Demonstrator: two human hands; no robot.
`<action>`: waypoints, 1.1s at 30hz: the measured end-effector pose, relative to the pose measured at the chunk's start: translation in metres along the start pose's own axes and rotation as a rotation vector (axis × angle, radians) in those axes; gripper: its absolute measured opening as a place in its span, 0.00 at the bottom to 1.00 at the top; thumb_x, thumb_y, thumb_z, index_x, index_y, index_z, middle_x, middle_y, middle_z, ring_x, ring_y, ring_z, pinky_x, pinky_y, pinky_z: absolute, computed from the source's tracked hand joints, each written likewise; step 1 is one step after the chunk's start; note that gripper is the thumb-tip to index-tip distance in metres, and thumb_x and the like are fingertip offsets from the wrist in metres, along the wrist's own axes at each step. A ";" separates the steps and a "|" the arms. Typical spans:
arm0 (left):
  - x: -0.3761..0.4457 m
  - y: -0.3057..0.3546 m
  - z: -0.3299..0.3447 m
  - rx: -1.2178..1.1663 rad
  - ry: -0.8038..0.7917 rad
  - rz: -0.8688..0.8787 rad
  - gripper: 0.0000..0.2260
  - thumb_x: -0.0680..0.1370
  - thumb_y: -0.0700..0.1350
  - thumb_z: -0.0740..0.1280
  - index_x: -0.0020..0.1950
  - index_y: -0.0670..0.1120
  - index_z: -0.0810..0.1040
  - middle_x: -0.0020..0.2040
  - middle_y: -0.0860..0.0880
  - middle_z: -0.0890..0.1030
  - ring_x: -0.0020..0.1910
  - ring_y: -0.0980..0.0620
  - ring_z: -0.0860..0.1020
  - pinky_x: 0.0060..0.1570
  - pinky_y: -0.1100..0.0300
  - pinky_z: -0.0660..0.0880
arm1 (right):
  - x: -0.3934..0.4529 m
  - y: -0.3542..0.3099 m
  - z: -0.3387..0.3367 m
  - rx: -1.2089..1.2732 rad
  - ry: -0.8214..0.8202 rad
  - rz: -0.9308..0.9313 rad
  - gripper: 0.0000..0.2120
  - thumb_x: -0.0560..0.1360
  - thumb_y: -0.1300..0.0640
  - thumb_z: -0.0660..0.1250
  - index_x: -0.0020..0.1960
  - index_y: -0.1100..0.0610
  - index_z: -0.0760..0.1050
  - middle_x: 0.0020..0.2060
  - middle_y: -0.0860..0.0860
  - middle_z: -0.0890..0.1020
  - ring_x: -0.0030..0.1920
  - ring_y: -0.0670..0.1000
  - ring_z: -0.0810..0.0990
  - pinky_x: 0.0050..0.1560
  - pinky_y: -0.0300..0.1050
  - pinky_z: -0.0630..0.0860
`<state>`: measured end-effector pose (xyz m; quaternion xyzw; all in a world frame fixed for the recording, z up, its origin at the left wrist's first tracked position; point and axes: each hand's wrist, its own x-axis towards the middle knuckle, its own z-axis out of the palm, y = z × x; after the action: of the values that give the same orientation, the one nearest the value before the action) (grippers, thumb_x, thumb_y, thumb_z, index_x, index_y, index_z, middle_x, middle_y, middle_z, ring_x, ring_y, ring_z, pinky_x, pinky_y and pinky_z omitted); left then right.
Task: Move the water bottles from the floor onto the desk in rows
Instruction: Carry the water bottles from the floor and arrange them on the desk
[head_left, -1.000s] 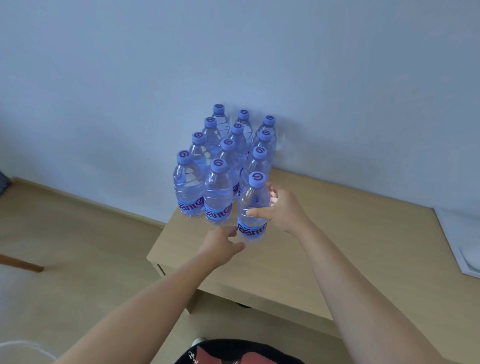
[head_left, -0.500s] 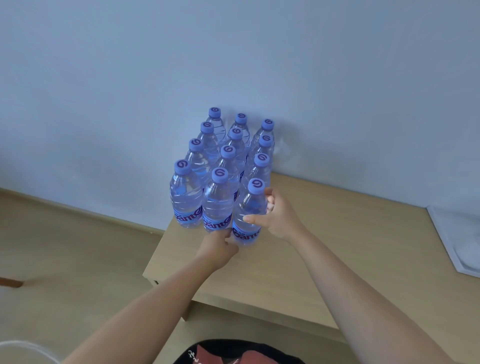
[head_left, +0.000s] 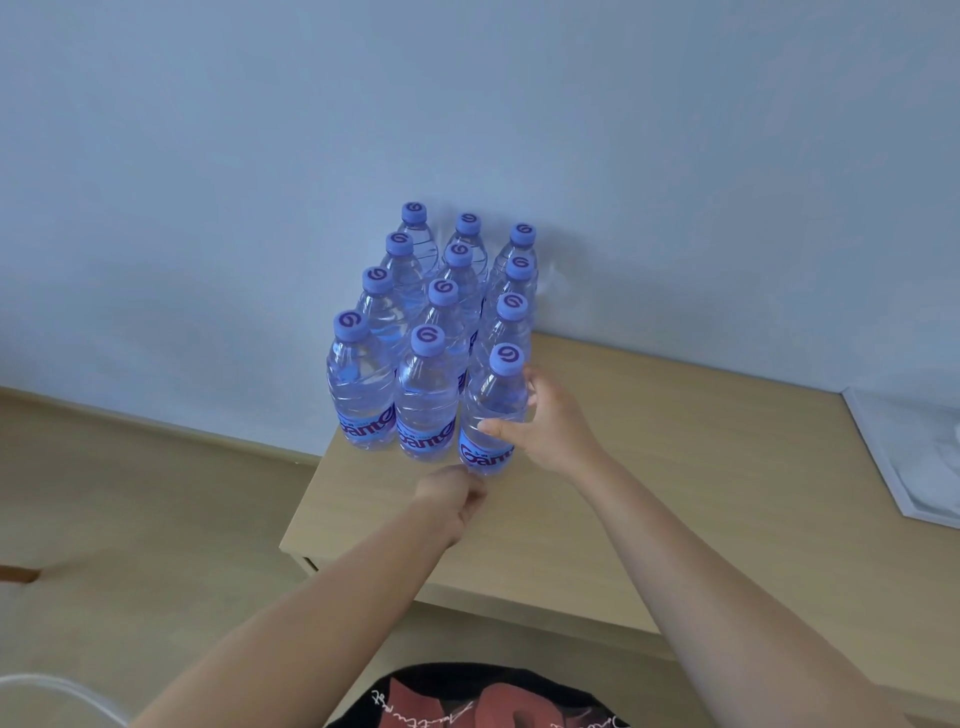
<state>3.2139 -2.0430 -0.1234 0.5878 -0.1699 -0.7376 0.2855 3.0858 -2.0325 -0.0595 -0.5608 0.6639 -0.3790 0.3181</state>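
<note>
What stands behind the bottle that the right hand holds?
Behind the held bottle, gripped by the right hand, three more bottles stand in a line toward the wall. Only their caps and shoulders show; their lower parts are covered.

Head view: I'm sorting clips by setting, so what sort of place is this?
Probably a plain room in a home or office: a light wooden desk against a bare wall, wood-look floor, bottles stacked in rows.
</note>
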 end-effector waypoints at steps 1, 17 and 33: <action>-0.001 0.003 0.001 -0.022 0.000 -0.008 0.14 0.73 0.23 0.58 0.36 0.40 0.71 0.36 0.45 0.73 0.35 0.52 0.73 0.26 0.67 0.76 | 0.001 0.001 0.000 -0.001 0.005 0.000 0.22 0.66 0.55 0.77 0.52 0.42 0.70 0.47 0.35 0.77 0.44 0.26 0.73 0.41 0.21 0.67; -0.005 0.010 0.001 0.073 -0.031 0.047 0.12 0.73 0.25 0.60 0.38 0.41 0.72 0.39 0.45 0.75 0.37 0.52 0.74 0.41 0.62 0.78 | 0.000 -0.008 0.003 -0.044 0.046 -0.044 0.22 0.66 0.57 0.76 0.48 0.38 0.69 0.47 0.37 0.75 0.48 0.26 0.71 0.45 0.19 0.65; -0.073 0.159 -0.078 0.664 0.180 1.091 0.18 0.67 0.45 0.76 0.53 0.54 0.74 0.52 0.59 0.77 0.49 0.60 0.76 0.46 0.64 0.72 | 0.015 -0.068 -0.016 -0.226 0.011 0.168 0.24 0.65 0.45 0.75 0.55 0.51 0.70 0.47 0.39 0.75 0.49 0.46 0.76 0.48 0.43 0.71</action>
<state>3.3353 -2.1152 0.0064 0.5337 -0.6391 -0.3424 0.4353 3.1040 -2.0512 0.0069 -0.5333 0.7486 -0.2769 0.2801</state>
